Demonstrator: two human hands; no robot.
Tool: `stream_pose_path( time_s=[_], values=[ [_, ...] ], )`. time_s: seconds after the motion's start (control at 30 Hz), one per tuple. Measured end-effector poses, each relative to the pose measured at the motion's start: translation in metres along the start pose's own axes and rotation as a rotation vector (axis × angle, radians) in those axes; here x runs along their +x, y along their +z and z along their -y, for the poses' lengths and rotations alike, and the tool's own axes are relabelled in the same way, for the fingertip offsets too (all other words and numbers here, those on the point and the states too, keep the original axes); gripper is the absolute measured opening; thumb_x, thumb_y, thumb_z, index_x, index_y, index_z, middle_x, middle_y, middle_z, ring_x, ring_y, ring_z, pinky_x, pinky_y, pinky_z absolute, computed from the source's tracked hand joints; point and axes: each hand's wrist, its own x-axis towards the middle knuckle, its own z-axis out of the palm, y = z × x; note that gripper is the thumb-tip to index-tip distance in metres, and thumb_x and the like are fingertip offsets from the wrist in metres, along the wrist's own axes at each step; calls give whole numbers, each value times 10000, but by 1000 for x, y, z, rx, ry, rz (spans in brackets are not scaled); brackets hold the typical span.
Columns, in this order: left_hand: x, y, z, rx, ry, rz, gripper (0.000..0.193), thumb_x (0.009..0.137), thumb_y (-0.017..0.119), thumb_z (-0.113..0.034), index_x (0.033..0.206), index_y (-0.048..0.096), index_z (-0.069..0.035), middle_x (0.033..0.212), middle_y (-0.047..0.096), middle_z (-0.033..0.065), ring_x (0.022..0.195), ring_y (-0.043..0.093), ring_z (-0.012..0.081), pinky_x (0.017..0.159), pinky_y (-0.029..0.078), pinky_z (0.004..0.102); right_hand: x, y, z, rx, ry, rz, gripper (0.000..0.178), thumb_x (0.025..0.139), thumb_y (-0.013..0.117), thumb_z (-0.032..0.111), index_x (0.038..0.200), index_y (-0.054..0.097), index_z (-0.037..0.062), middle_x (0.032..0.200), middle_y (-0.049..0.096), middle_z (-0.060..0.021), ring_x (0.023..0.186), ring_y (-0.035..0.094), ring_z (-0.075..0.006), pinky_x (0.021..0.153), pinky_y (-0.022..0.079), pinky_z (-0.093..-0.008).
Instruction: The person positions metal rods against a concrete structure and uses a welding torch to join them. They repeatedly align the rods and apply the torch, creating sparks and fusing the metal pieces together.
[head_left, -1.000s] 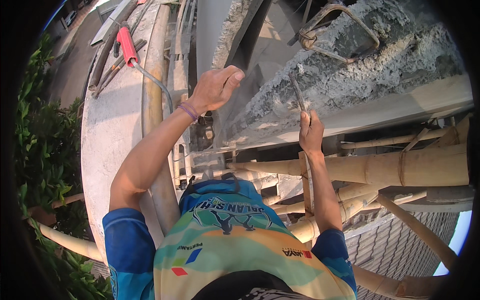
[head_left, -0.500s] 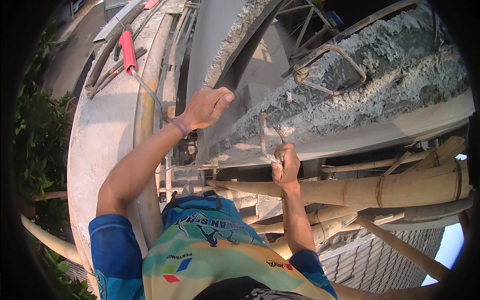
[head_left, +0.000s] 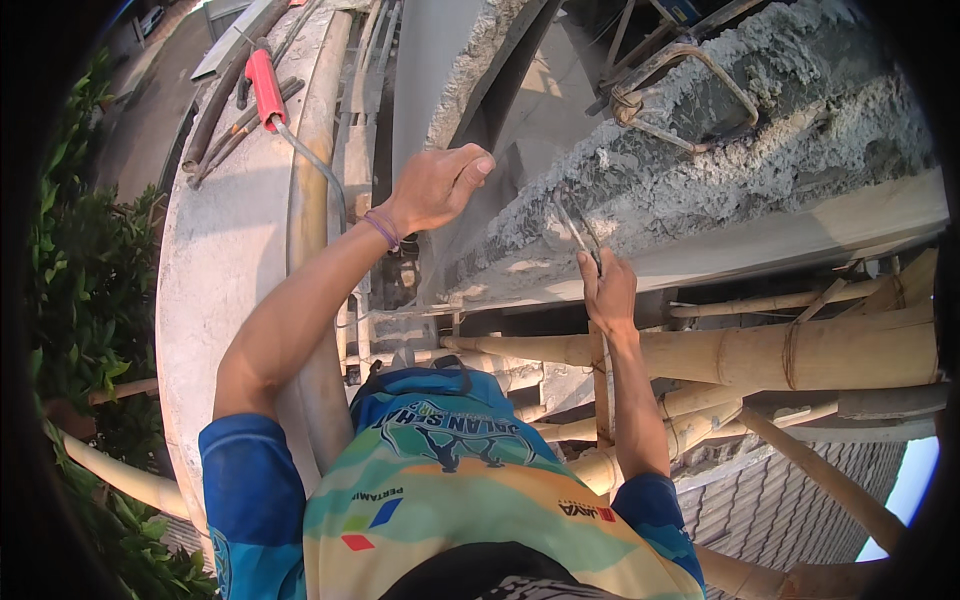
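Note:
My right hand (head_left: 612,292) is closed around a bent rusty steel rod (head_left: 572,222). The rod's upper end leans against the rough face of the concrete beam (head_left: 700,205); a straight brown length shows below the fist, though I cannot tell whether it belongs to the same piece. My left hand (head_left: 437,190) is curled into a fist, thumb on top, by the broken lower end of an upright concrete slab (head_left: 472,75). Whatever its fingers grip, if anything, is hidden. A bent steel stirrup (head_left: 735,85) sticks out of the beam, beyond my right hand.
On the pale ledge (head_left: 225,240) at left lie a red-handled tool (head_left: 264,88) trailing a grey cable, and several dark rods (head_left: 235,130). Thick bamboo poles (head_left: 720,358) cross below the beam at right. A tiled roof (head_left: 775,510) lies lower down, and leafy plants (head_left: 90,300) border the left.
The rod in my right hand has turned, its upper end now against the beam, and my right wrist has rotated. My left fist keeps its place by the slab. The whole view has shifted slightly.

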Motion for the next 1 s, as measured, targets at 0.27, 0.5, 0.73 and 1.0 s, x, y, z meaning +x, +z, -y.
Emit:
stream_pose_path(
  time_s=[0.27,0.5,0.73,1.0],
  values=[
    [-5,-7,-14,64,19,72,395,1049,445,-352,843,605,-56,693,599,191,710,609,421,640,463,520,-9,13,-4,-30,69,27,439,1054,502,352,828,525,-23,670,536,-188,619,524,-355,588,417,-433],
    [-22,7,-11,5,-203,811,320,782,738,-351,881,663,-57,801,700,107,799,682,330,714,516,436,21,77,31,561,203,43,448,1078,458,393,856,585,25,691,563,-65,650,544,-178,628,424,-352],
    [-18,21,12,-146,-451,372,625,767,745,-292,1199,478,71,1051,682,265,993,671,419,838,522,457,99,118,83,651,300,253,447,1073,486,402,917,645,14,782,565,-14,736,532,-150,685,434,-313],
    [-2,5,22,-67,-737,147,619,798,668,-254,1221,512,170,1006,685,331,1023,686,413,884,536,473,154,78,183,115,-253,34,455,973,667,371,1211,661,-17,1086,640,-162,1056,631,-258,880,495,-401]
  ],
)
